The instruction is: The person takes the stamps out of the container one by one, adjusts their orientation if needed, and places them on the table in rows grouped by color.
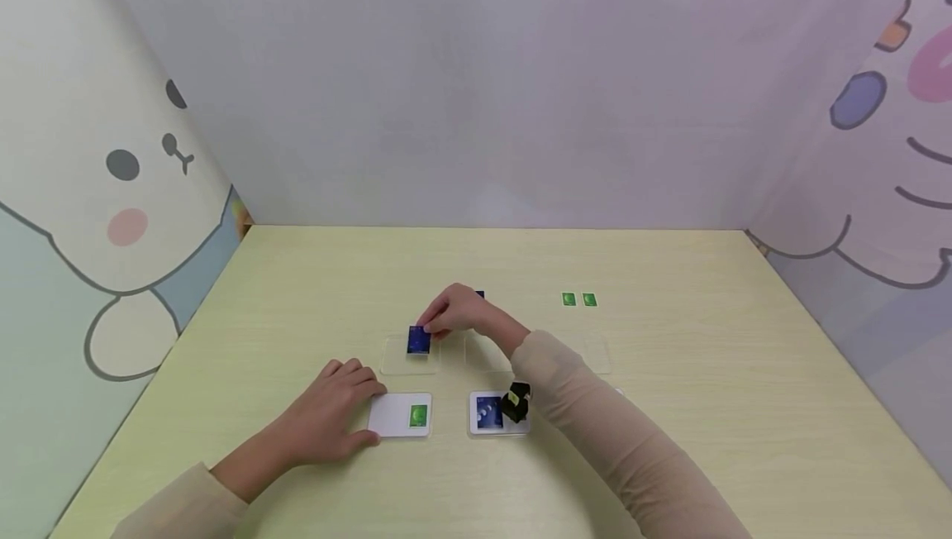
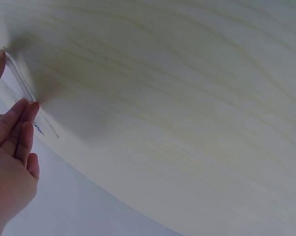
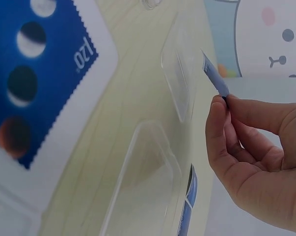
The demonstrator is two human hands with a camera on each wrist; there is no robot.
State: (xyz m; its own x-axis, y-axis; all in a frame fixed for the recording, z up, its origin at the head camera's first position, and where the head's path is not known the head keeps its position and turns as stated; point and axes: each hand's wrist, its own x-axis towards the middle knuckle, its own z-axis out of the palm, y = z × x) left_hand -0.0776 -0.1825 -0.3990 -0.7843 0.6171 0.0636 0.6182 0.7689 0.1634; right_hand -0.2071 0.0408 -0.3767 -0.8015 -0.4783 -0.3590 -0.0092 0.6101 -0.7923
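Observation:
My right hand (image 1: 457,307) pinches a small dark blue stamp (image 1: 418,341) between thumb and fingertips, above a clear plastic lid (image 1: 394,364). The right wrist view shows that stamp (image 3: 216,77) almost edge-on, raised off the table. At the near left, my left hand (image 1: 335,417) grips a shallow white case (image 1: 388,417) by its left corners, thumb at the near one and fingers at the far one. A green stamp (image 1: 419,416) lies on the right part of that case. In the left wrist view, the left hand (image 2: 13,147) hides much of the case.
A second white case (image 1: 476,422) bears a blue moon-phase stamp (image 1: 488,412); a third is mostly hidden by my right sleeve (image 1: 602,431). Farther back lie clear lids (image 1: 479,357), two green stamps (image 1: 568,299) and a partly hidden blue one (image 1: 479,294). Printed curtains enclose the table.

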